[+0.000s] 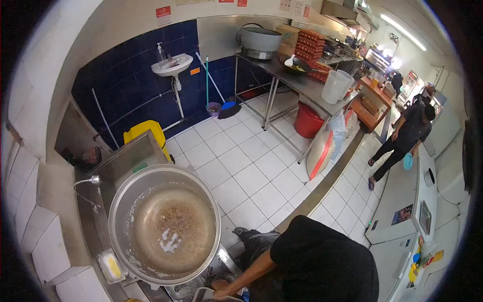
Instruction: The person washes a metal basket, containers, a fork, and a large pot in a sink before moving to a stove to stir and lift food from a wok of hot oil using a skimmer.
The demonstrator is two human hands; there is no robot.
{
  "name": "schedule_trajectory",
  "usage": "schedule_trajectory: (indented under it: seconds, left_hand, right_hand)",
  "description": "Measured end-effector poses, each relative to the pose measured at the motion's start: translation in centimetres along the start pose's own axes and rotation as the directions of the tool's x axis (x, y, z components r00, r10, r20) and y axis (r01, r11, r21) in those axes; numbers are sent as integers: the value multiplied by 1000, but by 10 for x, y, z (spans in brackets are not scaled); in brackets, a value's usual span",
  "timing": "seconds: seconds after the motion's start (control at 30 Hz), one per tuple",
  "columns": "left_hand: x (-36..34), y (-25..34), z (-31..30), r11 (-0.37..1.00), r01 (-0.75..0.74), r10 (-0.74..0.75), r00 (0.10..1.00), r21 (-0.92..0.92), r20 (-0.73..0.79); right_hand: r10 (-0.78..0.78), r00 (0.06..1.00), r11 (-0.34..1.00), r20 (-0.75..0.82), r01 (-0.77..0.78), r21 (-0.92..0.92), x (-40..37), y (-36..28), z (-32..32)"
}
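Observation:
My right hand (221, 290) reaches down from a black sleeve at the bottom edge. Its fingers are closed round the rim of a grey container (203, 292), which the frame cuts off. My left hand cannot be made out. Up and to the left of my right hand is a very large metal pot (114, 221), its mouth turned toward me. White suds and brownish residue lie on its inner bottom. Beneath and beside the pot, part of a wet metal surface (221, 262) shows.
A tap (94, 179) and a white tub with something yellow (110, 267) are left of the pot. Behind stand a yellow bucket (160, 139), a washbasin (173, 64) and a steel table (297, 85). Another person (412, 126) stands at right by white freezers, holding a turquoise item (408, 161).

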State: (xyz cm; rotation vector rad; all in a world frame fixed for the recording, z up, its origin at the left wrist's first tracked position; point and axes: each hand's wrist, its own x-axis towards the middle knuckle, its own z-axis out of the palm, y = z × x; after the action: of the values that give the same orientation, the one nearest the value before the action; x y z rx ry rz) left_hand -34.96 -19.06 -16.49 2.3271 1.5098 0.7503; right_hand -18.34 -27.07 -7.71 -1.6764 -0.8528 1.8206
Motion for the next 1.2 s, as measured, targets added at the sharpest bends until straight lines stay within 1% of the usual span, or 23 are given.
schedule_trajectory:
  seconds: [0.1,0.17,0.2,0.27,0.3,0.37,0.43,0.47,0.5,0.53,0.6,0.7,0.73,0.77,0.8,0.83,0.87,0.9,0.97,1.0,1.03,1.13,1.2]
  left_hand:
    - [-1,-8,3,997,-30,30,1000,-72,2]
    - [-14,-15,9,994,31,-34,999,-101,-21]
    - [-18,-31,36,988,126,-132,989,-85,-61]
    - [0,29,-30,909,418,-408,884,-8,-227]
    - [-3,20,-36,877,461,-411,866,136,-283]
    - [-1,9,-48,835,537,-484,821,120,-301]
    - [3,7,-45,857,515,-503,838,6,-211]
    - [3,10,-47,863,485,-502,856,-141,-127]
    - [7,14,-51,825,454,-497,867,-337,-47]
    - [-2,27,-76,805,491,-545,834,-331,-86]
    - [-3,60,-102,648,478,-712,656,-593,-251]
    - [-40,69,-144,594,701,-745,296,-395,-597]
    - [-52,69,-149,528,780,-689,162,-336,-706]
    - [-63,59,-141,522,781,-690,150,-344,-708]
    - [-76,42,-125,264,636,-940,1,-725,-341]
    - [-88,32,-118,-124,410,-992,-35,-904,120]
    - [-98,33,-126,-449,171,-818,317,-877,481]
    - [-106,29,-118,-452,164,-820,310,-877,481]
    - [-118,19,-96,-146,570,-892,278,-808,357]
    - [-113,29,-85,-251,424,-957,26,-870,289]
    - [-121,26,-71,-241,423,-958,38,-874,283]
    - [-126,27,-34,-180,390,-983,-34,-903,182]
    - [-123,52,-53,34,465,-996,-52,-885,-65]
  right_hand:
    - [-8,993,999,114,11,-31,3,-15,-2]
    - [120,980,989,156,-104,-106,3,-37,-16]
    - [106,994,982,4,-104,-160,8,-39,-10]
    - [72,951,955,-301,-153,-256,19,-32,9]
    - [38,942,974,-333,-110,-199,15,-36,6]
    - [-30,919,996,-394,-8,-93,0,-44,-8]
    - [76,961,996,-265,-58,74,50,-3,-13]
    - [69,957,984,-283,-19,175,21,-45,-5]
    - [-22,985,992,-170,42,115,49,-25,-12]
    - [89,990,982,-111,-69,177,66,-14,-21]
    - [96,987,981,-129,-72,179,30,-51,-9]
    - [112,979,972,-170,-72,223,38,-55,-22]
    - [93,992,967,-89,-68,245,47,-45,-29]
    - [78,997,961,-6,-74,266,52,-42,-32]
    - [77,997,963,1,-75,259,48,-47,-30]
    - [92,996,973,-8,-88,214,38,-57,-25]
    - [108,994,980,-20,-103,168,31,-61,-22]
    - [112,994,981,-15,-109,159,32,-57,-20]
    - [-97,993,992,63,91,91,39,-49,-14]
    - [-171,978,985,121,174,-18,34,-45,-15]
    - [-112,983,992,143,119,-42,9,-69,0]
    - [-227,972,959,57,233,-159,73,-31,-18]
    - [-244,962,914,-123,186,-361,110,-5,-33]
